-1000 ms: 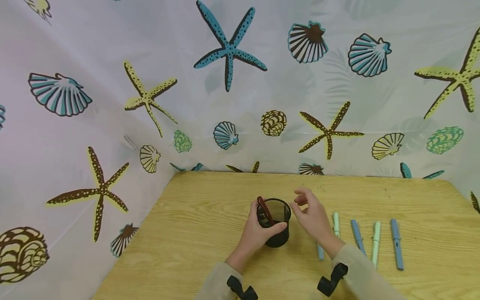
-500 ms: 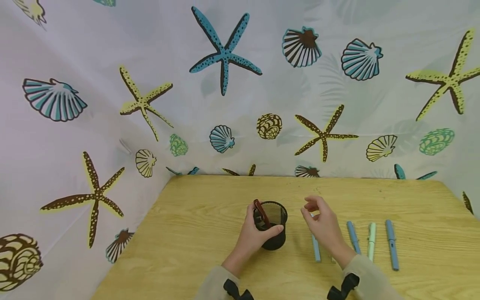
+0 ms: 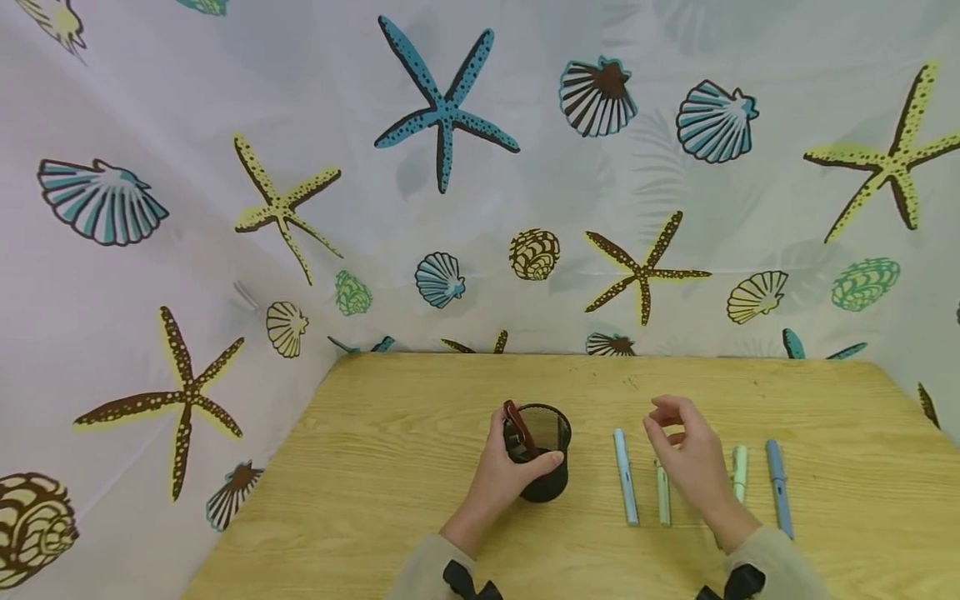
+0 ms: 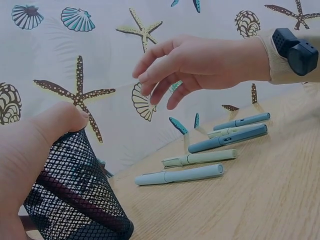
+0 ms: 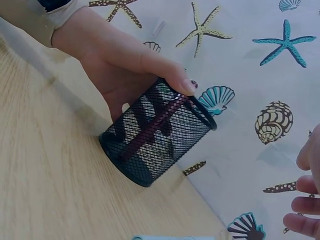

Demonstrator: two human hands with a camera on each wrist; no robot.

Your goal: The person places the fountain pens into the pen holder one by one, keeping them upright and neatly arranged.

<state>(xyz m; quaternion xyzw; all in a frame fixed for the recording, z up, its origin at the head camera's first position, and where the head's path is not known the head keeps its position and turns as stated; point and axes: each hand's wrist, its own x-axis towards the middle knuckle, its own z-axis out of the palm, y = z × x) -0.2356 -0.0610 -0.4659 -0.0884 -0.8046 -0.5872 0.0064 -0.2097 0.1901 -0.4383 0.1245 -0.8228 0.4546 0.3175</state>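
My left hand grips a black mesh pen cup, its thumb across the near side of the rim. Inside the cup leans a dark red pen-like stick, also visible through the mesh in both wrist views. Off to the right, my right hand hovers over the row of pens with its fingers loosely bent and nothing between them. A light blue pen lies nearest the cup. Beside it is a pale green pen, partly under the right hand in the head view. Another blue pen shows in the left wrist view.
Farther right lie a second pale green pen and a darker blue pen. All rest on a wooden table. A white cloth printed with shells and starfish stands behind and to the left.
My right hand has moved right, away from the cup and over the pens, uncovering the light blue pen. The left hand keeps holding the cup. The head view has shifted slightly.
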